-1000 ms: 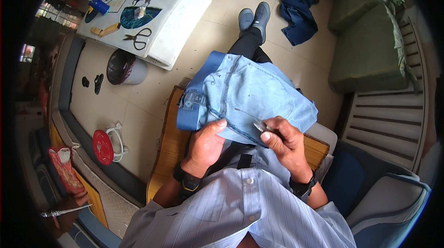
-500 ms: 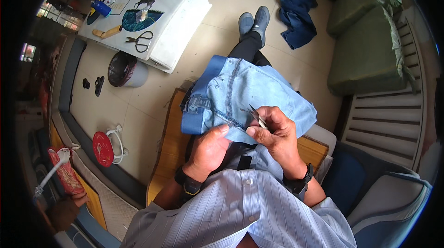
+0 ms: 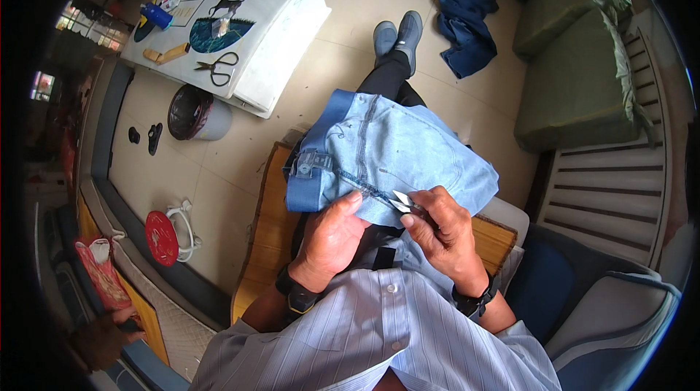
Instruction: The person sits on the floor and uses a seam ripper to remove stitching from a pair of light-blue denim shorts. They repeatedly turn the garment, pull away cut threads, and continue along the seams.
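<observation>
Light-blue denim (image 3: 423,144) lies across my lap, with a darker blue band along its left edge and a dark seam running toward my hands. My left hand (image 3: 329,236) grips its near edge, thumb laid on top beside the seam. Small thread snips (image 3: 400,202) sit in my right hand (image 3: 446,234), between thumb and fingers. Their two bright blades stand apart, pointing left over the cloth near the seam's lower end. Whether any thread lies between the blades is too small to tell.
A white table (image 3: 281,33) at the far left bears large scissors (image 3: 217,68) and a blue bottle (image 3: 156,14). Below it stands a waste bin (image 3: 211,117). Dark blue cloth (image 3: 467,26) lies on the floor. Another person's hand (image 3: 109,333) shows at the lower left.
My right hand has shifted slightly right and nearer to me. The snips' blades have turned from pointing up to pointing left, and show wider apart. My left hand keeps its hold.
</observation>
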`<action>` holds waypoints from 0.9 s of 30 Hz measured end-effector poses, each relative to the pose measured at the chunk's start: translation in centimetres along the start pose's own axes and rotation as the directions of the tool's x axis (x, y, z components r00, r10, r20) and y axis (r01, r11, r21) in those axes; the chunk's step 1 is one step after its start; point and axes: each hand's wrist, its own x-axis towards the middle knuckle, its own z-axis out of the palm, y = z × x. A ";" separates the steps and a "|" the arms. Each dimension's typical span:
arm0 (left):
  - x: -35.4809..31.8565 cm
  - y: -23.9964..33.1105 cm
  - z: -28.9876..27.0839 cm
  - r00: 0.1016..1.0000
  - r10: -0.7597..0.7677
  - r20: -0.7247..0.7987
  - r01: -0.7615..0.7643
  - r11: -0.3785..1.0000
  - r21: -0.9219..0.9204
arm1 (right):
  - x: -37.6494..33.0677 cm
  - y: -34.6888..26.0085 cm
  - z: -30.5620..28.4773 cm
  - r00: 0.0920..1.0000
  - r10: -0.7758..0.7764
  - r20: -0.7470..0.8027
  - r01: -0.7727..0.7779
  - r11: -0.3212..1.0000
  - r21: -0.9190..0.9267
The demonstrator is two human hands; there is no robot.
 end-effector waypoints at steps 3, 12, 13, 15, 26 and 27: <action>0.0 0.0 0.1 1.000 -0.005 -0.008 0.005 1.000 0.008 | 0.2 0.2 0.4 0.999 -0.049 -0.007 0.049 0.998 -0.041; -0.1 0.2 0.8 1.000 -0.004 -0.021 0.005 0.999 0.042 | 0.9 0.2 0.7 0.996 -0.090 -0.008 0.089 0.994 -0.069; -0.1 0.2 0.8 1.000 -0.005 -0.020 0.006 0.999 0.045 | 0.9 0.2 0.7 0.996 -0.089 -0.010 0.089 0.994 -0.064; 0.0 0.1 0.6 1.000 -0.016 -0.012 0.016 0.999 0.047 | 0.8 0.6 0.9 0.998 -0.053 -0.021 0.053 0.999 0.004; 0.1 -0.1 1.0 0.999 0.013 -0.049 -0.011 0.999 0.039 | 0.3 0.6 -0.5 0.984 0.171 -0.051 -0.147 0.940 0.307; 0.1 -0.1 0.9 0.999 0.010 -0.047 -0.008 0.999 0.033 | 0.2 0.5 -0.6 0.990 0.142 -0.022 -0.131 0.958 0.256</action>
